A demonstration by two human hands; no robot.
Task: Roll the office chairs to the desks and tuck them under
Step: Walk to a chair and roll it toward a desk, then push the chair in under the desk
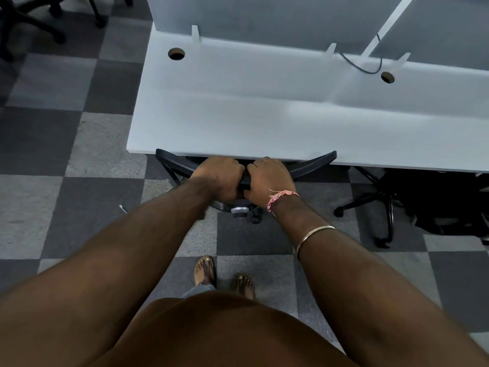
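A black office chair (312, 165) stands at the front edge of the white desk (238, 102), its seat hidden beneath the desktop. Only the curved top of its backrest and part of its base show. My left hand (218, 178) grips the middle of the backrest top, fingers curled over it. My right hand (270, 178) grips the same rim right beside the left, thumb underneath. A second black chair (434, 200) sits under the desk at the right, its wheeled legs sticking out.
Grey partition panels (277, 14) rise behind the desk, with a dark cable (362, 66) near a grommet hole. Another chair base (29, 17) stands at the far left on the checkered carpet (79, 154). My sandalled feet (225, 274) are just behind the chair.
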